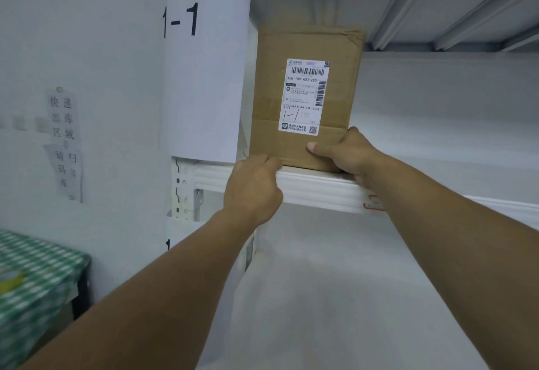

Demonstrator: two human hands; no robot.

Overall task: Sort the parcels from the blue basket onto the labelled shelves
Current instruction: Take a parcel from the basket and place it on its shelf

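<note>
Far left: green-check worktop (38,276), cut off by frame edge. Wall notices (64,142) too blurred to read properly. Paper tag "1-1" (204,63) curves round the shelf post, 1st digit half hidden. Left hand (253,186): grip curled on parcel (306,48) btm-left corner, fingertips out of sight. Parcel stands upright on shelf (318,188), just beside tag, shipping label (306,95) facing out. Right hand (347,151): grip pinches btm-right corner, thumb on front, other fingers hidden behind box.
</note>
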